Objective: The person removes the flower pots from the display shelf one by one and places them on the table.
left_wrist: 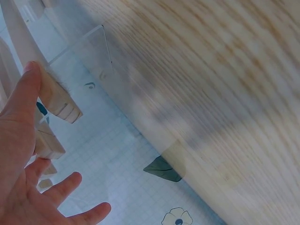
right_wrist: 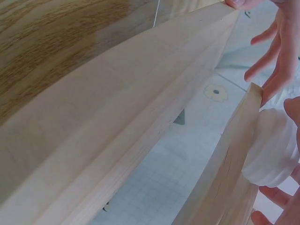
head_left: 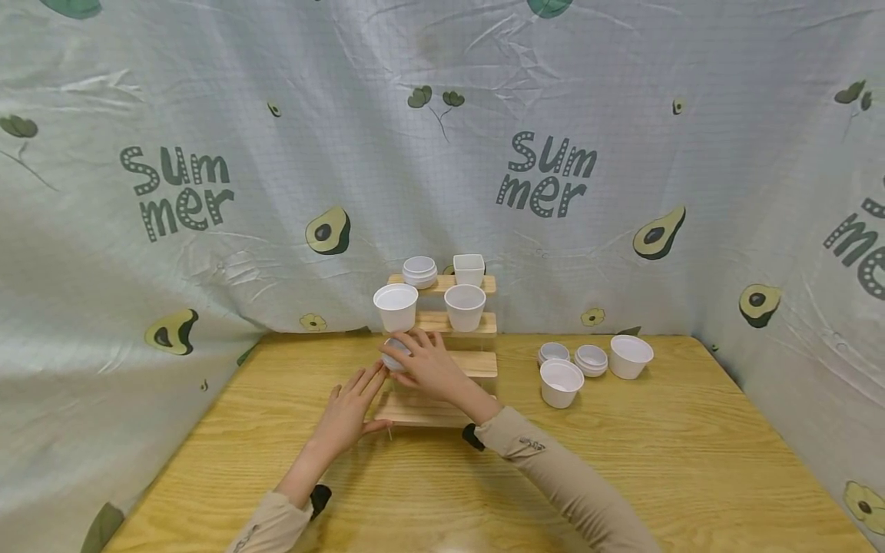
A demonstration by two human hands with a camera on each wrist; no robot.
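A tiered wooden shelf stand (head_left: 423, 412) with clear side supports stands on the table. My right hand (head_left: 432, 367) holds a small white round pot (right_wrist: 271, 150) by its sides at the left end of the second tier from the bottom; its ribbed wall shows in the right wrist view. My left hand (head_left: 353, 408) touches the stand's left end, thumb (left_wrist: 29, 89) on the lowest board and the other fingers spread toward the tier above. On the third tier stand a white cup (head_left: 397, 309) and another white cup (head_left: 465, 309). The top tier bears a round pot (head_left: 419, 273) and a square pot (head_left: 469, 270).
Right of the stand, on the wooden table (head_left: 664, 453), sit two low round pots, one left (head_left: 553, 353) and one right (head_left: 591, 361), and two wider white bowls, one in front (head_left: 561, 383) and one behind (head_left: 630, 358). A printed curtain (head_left: 387, 153) hangs behind the table.
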